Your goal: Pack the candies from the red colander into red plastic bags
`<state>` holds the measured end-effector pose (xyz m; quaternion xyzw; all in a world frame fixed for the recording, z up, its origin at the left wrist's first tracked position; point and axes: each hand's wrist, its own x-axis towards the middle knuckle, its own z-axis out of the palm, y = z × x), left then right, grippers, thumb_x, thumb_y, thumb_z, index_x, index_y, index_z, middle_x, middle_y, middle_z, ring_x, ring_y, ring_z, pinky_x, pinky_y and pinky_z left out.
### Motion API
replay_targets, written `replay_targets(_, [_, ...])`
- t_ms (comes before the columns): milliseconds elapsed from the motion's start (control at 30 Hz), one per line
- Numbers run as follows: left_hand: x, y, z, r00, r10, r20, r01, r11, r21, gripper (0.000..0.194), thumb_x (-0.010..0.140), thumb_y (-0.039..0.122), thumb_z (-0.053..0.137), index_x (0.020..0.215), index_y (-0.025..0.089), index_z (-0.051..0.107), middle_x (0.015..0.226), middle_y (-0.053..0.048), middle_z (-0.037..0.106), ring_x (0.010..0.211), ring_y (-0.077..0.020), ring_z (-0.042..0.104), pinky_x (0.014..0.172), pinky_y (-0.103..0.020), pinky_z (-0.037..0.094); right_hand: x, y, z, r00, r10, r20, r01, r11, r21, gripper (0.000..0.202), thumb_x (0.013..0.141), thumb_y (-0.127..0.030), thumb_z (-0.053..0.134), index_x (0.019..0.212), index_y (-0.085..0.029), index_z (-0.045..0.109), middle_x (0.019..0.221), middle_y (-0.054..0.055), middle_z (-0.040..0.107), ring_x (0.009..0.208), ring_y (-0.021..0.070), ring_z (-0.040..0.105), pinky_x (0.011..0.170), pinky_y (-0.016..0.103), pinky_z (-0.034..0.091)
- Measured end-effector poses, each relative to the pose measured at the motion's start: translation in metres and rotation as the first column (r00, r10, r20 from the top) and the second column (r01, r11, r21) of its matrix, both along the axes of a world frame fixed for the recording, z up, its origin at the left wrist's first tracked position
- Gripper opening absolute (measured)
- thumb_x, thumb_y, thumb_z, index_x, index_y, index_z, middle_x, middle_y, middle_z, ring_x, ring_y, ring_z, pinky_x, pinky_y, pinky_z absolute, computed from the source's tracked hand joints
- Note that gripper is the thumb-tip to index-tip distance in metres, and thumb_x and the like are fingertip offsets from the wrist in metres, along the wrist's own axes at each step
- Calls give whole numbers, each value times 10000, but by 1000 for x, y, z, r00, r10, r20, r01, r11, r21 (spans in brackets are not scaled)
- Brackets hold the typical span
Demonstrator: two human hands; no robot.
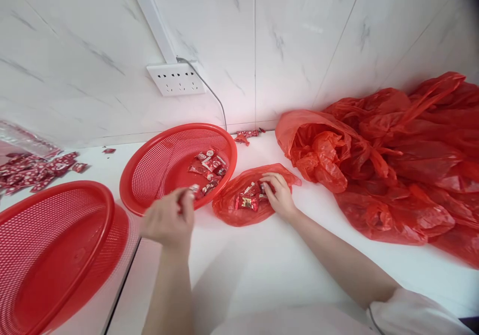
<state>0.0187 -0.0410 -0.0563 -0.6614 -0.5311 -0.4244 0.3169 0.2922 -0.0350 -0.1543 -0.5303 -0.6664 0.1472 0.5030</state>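
Observation:
My left hand point(168, 217), a little blurred, is closed on a small red wrapped candy point(192, 191) over the front rim of the round red mesh basket point(151, 158). Several wrapped candies point(211, 164) lie in the right part of that basket. Beside it a red plastic bag point(228, 210) lies spread on the white table, with several red packets point(247, 202) on it. My right hand point(279, 195) rests at the bag's right side, its fingers curled onto a small dark red packet point(262, 189).
Another red mesh basket point(107, 220) stands at the lower left. Behind it lies a pile of red packets point(41, 170). Crumpled red bags point(392, 150) cover the right side. A power strip point(175, 79) with a cable is on the tiled wall.

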Motion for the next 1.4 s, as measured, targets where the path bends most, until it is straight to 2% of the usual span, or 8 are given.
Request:
replay_targets(133, [-36, 13, 24, 908, 417, 39, -390, 875, -287, 385, 920, 451, 437, 885, 155, 681, 586, -40, 558, 687, -224, 563, 836, -437, 432, -1, 1, -1, 1000, 19, 22, -19, 1000, -6, 168, 937, -213, 468, 993, -245, 623, 1057, 65, 650, 1056, 234, 578, 938, 437, 460])
replay_targets(333, [-45, 25, 24, 914, 406, 9, -278, 641, -715, 475, 938, 473, 337, 990, 153, 684, 745, -132, 670, 859, -322, 624, 857, -508, 440, -2, 1, -2, 999, 33, 17, -32, 999, -32, 165, 924, -189, 468, 998, -235, 608, 1028, 66, 654, 1016, 232, 588, 909, 430, 470])
replay_targets(500, [-31, 24, 19, 952, 192, 237, -9, 795, -606, 484, 950, 472, 356, 1284, 192, 568, 1383, -170, 531, 1306, -356, 438, 1047, -595, 306, -1, 0, -3, 999, 29, 14, -28, 998, -54, 170, 915, -190, 469, 1025, -229, 593, 1032, 71, 648, 1016, 238, 587, 903, 430, 475])
replay_targets(767, [7, 7, -12, 955, -288, -68, 251, 910, -330, 248, 831, 390, 626, 1015, 231, 678, 1099, -61, 711, 1088, -252, 607, 1109, -456, 266, -1, 0, -2, 999, 36, -7, -36, 998, -59, 173, 917, -194, 460, 1025, -235, 589, 1028, 67, 649, 1010, 232, 591, 910, 420, 477])
replay_targets(967, [-3, 14, -33, 991, -104, -87, 72, 948, -310, 124, 820, 267, 624, 919, 239, 695, 1052, -62, 724, 1073, -275, 591, 1137, -557, 143, -2, 0, -4, 999, 40, -26, -41, 998, -38, 172, 926, -198, 460, 1030, -234, 591, 1028, 65, 649, 1002, 223, 592, 906, 407, 482])
replay_targets(1100, [-9, 17, -41, 996, 85, 33, -69, 935, -347, 304, 842, 231, 543, 1127, 214, 647, 1261, -130, 625, 1237, -311, 492, 1124, -620, 100, -3, 1, -3, 999, 48, -16, -48, 998, -45, 172, 922, -193, 463, 1027, -235, 592, 1020, 63, 649, 989, 227, 594, 890, 409, 488])
replay_targets(1233, [3, 11, -48, 990, -129, 53, 140, 919, -369, 277, 816, 184, 508, 1027, 214, 685, 1140, -124, 675, 1151, -279, 568, 1106, -539, 261, -3, -1, -1, 999, 49, -10, -50, 998, -33, 174, 926, -196, 457, 1025, -238, 594, 1019, 67, 652, 993, 229, 596, 891, 411, 489])
replay_targets(1400, [35, 7, -61, 939, -336, 73, 288, 649, -704, 384, 913, 321, 442, 1247, 195, 583, 1280, -123, 611, 1214, -247, 541, 1027, -404, 428, -2, -2, -1, 999, 39, -11, -39, 998, -42, 174, 928, -200, 453, 1015, -238, 599, 1015, 67, 655, 995, 229, 599, 893, 408, 485])
